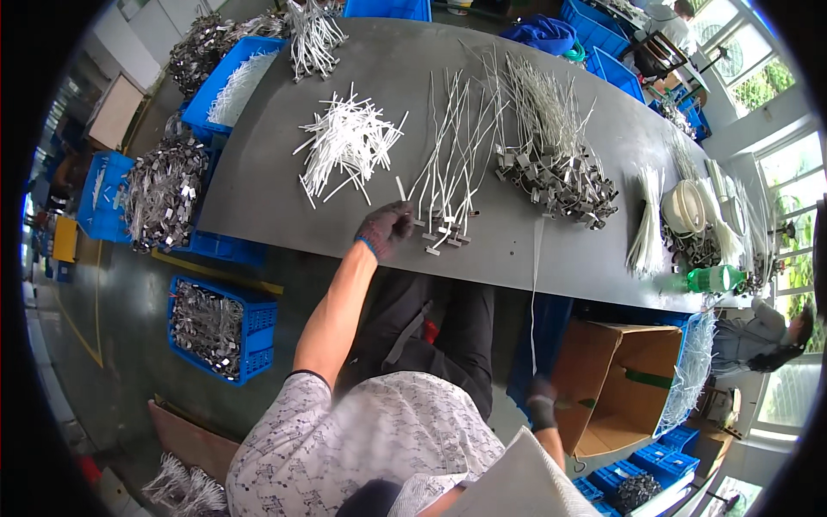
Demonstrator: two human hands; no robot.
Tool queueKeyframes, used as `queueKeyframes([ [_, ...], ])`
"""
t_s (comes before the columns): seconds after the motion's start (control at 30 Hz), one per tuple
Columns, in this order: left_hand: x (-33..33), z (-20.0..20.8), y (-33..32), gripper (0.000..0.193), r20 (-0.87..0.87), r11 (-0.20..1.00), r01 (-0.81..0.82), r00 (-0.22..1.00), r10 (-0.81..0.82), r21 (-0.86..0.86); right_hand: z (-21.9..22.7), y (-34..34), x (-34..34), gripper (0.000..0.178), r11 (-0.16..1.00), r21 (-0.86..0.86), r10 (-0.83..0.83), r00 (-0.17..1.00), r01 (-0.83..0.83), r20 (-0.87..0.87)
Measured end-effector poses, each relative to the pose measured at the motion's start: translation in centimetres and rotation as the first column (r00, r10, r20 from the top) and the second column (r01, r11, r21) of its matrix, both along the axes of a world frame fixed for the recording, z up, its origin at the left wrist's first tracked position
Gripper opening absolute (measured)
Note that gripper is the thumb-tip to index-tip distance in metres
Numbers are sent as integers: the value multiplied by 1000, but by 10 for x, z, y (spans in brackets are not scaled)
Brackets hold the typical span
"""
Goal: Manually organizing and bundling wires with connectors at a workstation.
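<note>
My left hand (387, 229), in a dark glove with a red cuff, is at the table's front edge, fingers closed. A short white tube (401, 189) sticks up from its fingertips. Just right of that hand lies a small bunch of thin wires (450, 142) with grey metal clips and white tubes at their near ends. My right hand (543, 407), gloved and slightly blurred, is low beside the cardboard box. One long thin wire (535, 297) runs from the table over its edge down to that hand, whose fingers look closed on it.
Loose white tubes (346, 145) lie in a pile on the grey table (284, 185). A big heap of clipped wires (560, 181) sits further right, near white bundles (646, 224) and a green bottle (715, 278). Blue crates (221, 329) stand at left; an open cardboard box (624, 388) is at right.
</note>
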State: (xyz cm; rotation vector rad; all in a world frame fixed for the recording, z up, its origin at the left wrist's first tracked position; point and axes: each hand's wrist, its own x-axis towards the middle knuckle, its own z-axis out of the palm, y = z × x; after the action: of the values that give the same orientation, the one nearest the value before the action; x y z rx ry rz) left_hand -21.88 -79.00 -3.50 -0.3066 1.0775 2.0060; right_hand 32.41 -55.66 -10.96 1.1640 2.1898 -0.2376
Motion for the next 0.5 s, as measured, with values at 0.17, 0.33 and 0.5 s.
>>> queueKeyframes([
  [0.17,49,7,83,14,-31,941,217,976,-216,259,-2,-67,27,25,981,-168,-141,959,101,-247],
  [0.33,100,41,162,14,-191,999,23,981,-15,40,20,-61,-52,23,992,-78,64,927,-100,-371],
  [0.5,75,84,150,17,-357,966,-227,898,258,127,32,-40,-58,25,988,-93,95,965,-121,-243],
])
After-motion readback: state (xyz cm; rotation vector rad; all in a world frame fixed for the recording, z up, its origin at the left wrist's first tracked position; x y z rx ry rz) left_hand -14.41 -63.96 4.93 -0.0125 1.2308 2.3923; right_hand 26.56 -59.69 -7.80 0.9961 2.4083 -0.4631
